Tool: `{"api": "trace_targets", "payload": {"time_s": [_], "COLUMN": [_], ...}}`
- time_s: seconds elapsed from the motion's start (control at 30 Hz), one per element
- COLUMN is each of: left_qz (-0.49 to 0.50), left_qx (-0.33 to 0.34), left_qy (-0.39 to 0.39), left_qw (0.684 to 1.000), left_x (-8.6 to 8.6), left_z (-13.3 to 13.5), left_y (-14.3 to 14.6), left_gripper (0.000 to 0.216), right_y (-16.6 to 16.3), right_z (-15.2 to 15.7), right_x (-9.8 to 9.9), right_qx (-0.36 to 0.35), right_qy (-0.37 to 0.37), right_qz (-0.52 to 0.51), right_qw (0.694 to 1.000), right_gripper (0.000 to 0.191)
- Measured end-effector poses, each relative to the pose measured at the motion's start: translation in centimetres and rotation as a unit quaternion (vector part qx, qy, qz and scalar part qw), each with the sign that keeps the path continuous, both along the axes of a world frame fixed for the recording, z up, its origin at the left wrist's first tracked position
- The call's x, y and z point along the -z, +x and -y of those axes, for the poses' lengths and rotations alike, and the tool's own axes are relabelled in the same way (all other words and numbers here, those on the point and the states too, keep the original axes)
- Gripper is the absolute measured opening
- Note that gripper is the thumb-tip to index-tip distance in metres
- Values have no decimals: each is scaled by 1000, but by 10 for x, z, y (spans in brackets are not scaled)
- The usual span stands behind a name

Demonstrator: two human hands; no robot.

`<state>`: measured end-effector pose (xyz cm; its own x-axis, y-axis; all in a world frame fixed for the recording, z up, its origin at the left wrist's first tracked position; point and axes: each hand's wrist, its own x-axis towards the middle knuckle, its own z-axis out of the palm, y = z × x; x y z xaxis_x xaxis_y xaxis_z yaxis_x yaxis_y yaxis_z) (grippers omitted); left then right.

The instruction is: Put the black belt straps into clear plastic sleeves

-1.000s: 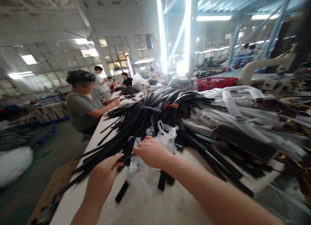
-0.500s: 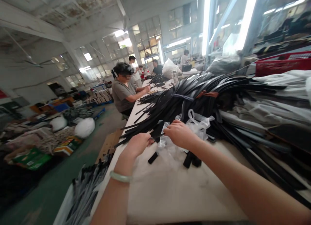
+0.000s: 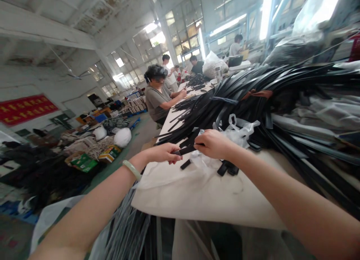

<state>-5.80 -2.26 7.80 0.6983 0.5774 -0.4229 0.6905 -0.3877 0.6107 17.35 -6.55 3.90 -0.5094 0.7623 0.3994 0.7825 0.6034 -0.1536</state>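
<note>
My left hand (image 3: 164,153), a pale green bangle (image 3: 131,169) on its wrist, is closed on one end of a short black strip (image 3: 187,150). My right hand (image 3: 213,143) pinches the same strip at its other end, so it spans the gap between both hands just above the white table (image 3: 180,194). Underneath, a small black piece (image 3: 185,165) lies on the table. Several more black pieces (image 3: 225,168) rest below my right hand. Behind it sits a crumpled clear plastic bag (image 3: 242,132). The fingertips of my right hand are partly hidden.
Long black strips (image 3: 202,110) in tied bundles cover the table's far and right parts. Grey and black strips (image 3: 126,222) hang or stand below its left edge. A co-worker in a grey shirt (image 3: 156,100) sits farther along the table. Sacks and boxes (image 3: 84,162) fill the floor at left.
My view has swung left and down, showing the table's near edge. My left hand has moved farther from my right, and more of the black strip shows between them.
</note>
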Motion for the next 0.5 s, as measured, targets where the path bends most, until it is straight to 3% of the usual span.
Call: {"api": "trace_targets", "payload": {"time_s": [0.07, 0.23, 0.4, 0.5], "left_qz": [-1, 65, 103, 100], "left_qx": [-9, 0, -58, -101], "left_qy": [28, 224, 334, 383], "left_qw": [1000, 973, 935, 913], "left_x": [7, 21, 31, 32], "left_z": [6, 18, 21, 13], "left_y": [2, 29, 58, 59], "left_gripper": [44, 67, 67, 64], "right_y": [2, -3, -14, -6], "right_z": [-1, -6, -5, -8], "right_x": [1, 8, 15, 15], "right_qx": [-20, -65, -82, -57], "right_qy": [-13, -30, -46, -29], "right_qz": [-6, -41, -55, -51], "right_qw": [1000, 997, 994, 997], "right_gripper": [26, 27, 26, 22]}}
